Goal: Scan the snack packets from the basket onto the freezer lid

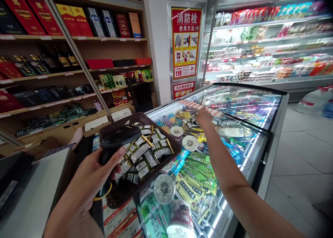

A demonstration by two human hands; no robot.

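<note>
In my left hand (104,175) is a black handheld barcode scanner (118,138), with my fingers wrapped round its handle. Its head lies over a dark brown woven basket (166,154) full of small wrapped packets (139,151), whose printed barcodes face up. My right hand (204,118) reaches far into an open chest freezer (262,161), down at some yellow and dark packets (192,123). Its fingers are bent and partly hidden, so what they grip is unclear. Round lidded tubs (164,188) and green ice-cream wrappers (199,170) lie below my right forearm.
A sliding glass lid (244,102) with a striped edge covers the freezer's far part. Shelves (114,38) of boxed goods stand on the left. At right are a refrigerated display (260,43) and large water bottles (313,101) on the floor. A grey counter (49,179) borders the left.
</note>
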